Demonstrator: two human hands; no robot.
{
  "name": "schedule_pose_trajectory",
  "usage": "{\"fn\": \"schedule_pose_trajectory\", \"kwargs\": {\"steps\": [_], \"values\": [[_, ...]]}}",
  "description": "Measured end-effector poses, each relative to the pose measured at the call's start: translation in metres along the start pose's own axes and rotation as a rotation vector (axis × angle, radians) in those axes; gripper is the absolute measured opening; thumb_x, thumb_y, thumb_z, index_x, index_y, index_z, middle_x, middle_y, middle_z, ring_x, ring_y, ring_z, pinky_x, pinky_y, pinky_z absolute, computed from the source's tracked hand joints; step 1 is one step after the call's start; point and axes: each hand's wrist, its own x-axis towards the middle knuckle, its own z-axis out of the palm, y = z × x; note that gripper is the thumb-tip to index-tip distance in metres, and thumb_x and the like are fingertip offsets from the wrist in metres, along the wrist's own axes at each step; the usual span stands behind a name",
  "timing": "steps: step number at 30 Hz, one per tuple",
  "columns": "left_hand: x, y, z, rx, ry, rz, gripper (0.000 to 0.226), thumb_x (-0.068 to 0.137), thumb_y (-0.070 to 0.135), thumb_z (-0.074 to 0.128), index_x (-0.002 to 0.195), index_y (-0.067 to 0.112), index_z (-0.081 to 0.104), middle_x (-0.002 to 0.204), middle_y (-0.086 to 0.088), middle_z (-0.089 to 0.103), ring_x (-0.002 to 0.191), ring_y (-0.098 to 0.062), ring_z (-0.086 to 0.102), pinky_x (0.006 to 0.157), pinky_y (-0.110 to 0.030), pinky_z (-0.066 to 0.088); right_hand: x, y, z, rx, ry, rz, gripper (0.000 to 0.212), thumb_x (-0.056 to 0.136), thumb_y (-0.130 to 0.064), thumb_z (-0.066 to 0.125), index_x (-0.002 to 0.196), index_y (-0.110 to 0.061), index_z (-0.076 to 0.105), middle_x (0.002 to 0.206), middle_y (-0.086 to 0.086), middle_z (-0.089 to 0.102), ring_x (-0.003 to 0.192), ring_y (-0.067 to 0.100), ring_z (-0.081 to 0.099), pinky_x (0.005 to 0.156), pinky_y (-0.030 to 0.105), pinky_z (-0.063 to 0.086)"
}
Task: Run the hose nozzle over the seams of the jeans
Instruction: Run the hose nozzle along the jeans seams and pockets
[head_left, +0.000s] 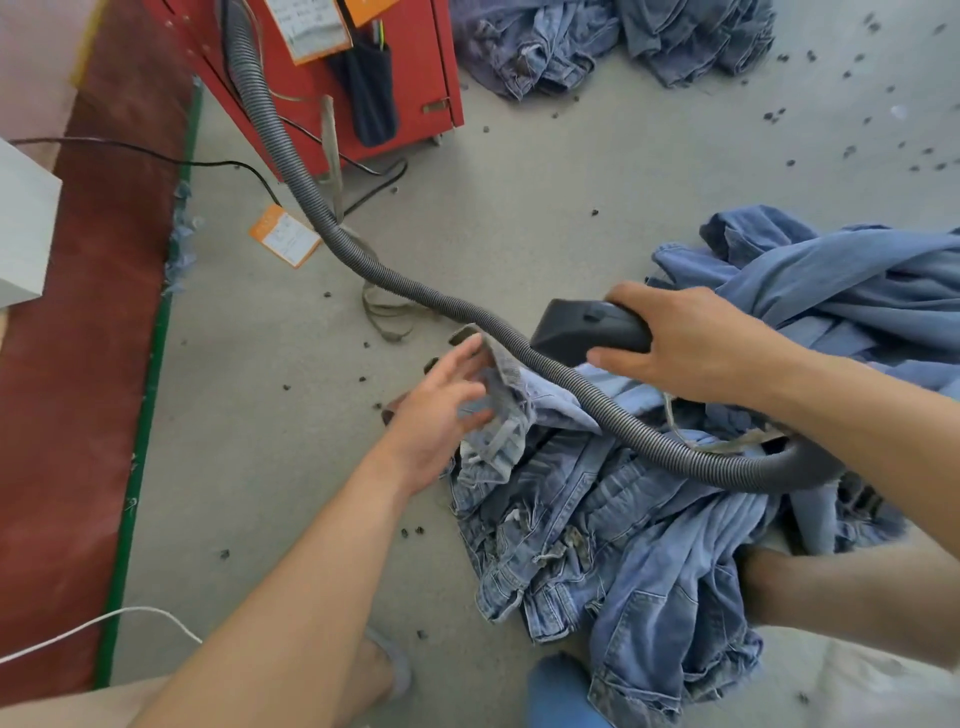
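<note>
Head view: at the far left of the frame a red mat with a green edge is seen on the grey floor, and a white cord crosses its lower part. At upper centre a red cabinet is set, with an orange tag lying on the floor below it. From there a grey ribbed hose is led diagonally down to the right, over the jeans, and curved back at the right edge. The left hand is held at centre with fingers spread and loosely bent; a turned-out, pale part of the jeans is touched by its fingertips, with nothing clearly clenched. The jeans are heaped at lower centre right, crumpled, waistband and seams showing. The right hand is wrapped around the back of the dark nozzle, whose long axis is laid roughly level and whose mouth is pointed left, toward the left hand, just above the cloth. More denim is piled at right, and another heap at the top. Small dark scraps are scattered over the floor.
</note>
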Motion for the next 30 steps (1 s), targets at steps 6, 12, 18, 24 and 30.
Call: {"fn": "schedule_pose_trajectory", "kwargs": {"steps": [6, 12, 18, 24, 30], "values": [[0.008, -0.06, 0.001, 0.11, 0.611, -0.417, 0.082, 0.081, 0.033, 0.088, 0.147, 0.013, 0.043, 0.135, -0.011, 0.062, 0.106, -0.028, 0.066, 0.074, -0.04, 0.059, -0.013, 0.004, 0.009, -0.065, -0.07, -0.046, 0.031, 0.089, -0.059, 0.063, 0.107, -0.036, 0.051, 0.077, -0.013, 0.063, 0.069, 0.006, 0.059, 0.06, 0.029, 0.04], [0.01, -0.049, -0.015, -0.481, 0.29, -0.396, 0.025, 0.08, 0.024, 0.081, 0.095, 0.008, 0.07, 0.076, -0.007, 0.073, 0.077, -0.02, 0.074, 0.071, -0.038, 0.064, -0.02, -0.001, 0.004, -0.004, -0.146, -0.135, 0.031, 0.084, -0.066, 0.059, 0.106, -0.046, 0.051, 0.073, -0.017, 0.063, 0.066, 0.001, 0.061, 0.061, 0.024, 0.046], [0.016, -0.03, 0.008, -0.239, 0.25, -0.328, 0.052, 0.077, 0.05, 0.085, 0.11, 0.014, 0.068, 0.103, -0.003, 0.07, 0.095, -0.021, 0.066, 0.073, -0.034, 0.058, -0.036, -0.01, 0.013, -0.05, -0.182, -0.161, 0.029, 0.085, -0.067, 0.054, 0.105, -0.047, 0.045, 0.081, -0.018, 0.061, 0.073, 0.006, 0.059, 0.069, 0.036, 0.052], [0.041, -0.034, 0.015, 0.463, 0.651, -0.216, 0.064, 0.085, 0.06, 0.072, 0.137, 0.027, 0.053, 0.14, -0.007, 0.048, 0.124, -0.027, 0.047, 0.098, -0.043, 0.043, -0.028, -0.004, 0.017, -0.026, -0.118, 0.056, 0.028, 0.088, -0.061, 0.063, 0.104, -0.041, 0.05, 0.076, -0.014, 0.064, 0.065, 0.003, 0.06, 0.06, 0.026, 0.045], [0.076, -0.005, 0.009, 0.143, 0.387, -0.252, 0.094, 0.075, 0.082, 0.062, 0.144, 0.019, 0.056, 0.145, -0.001, 0.055, 0.131, -0.025, 0.056, 0.11, -0.047, 0.045, -0.009, -0.006, 0.015, 0.117, -0.155, 0.191, 0.025, 0.091, -0.057, 0.064, 0.101, -0.037, 0.054, 0.071, -0.006, 0.067, 0.05, 0.005, 0.063, 0.048, 0.022, 0.047]]}}
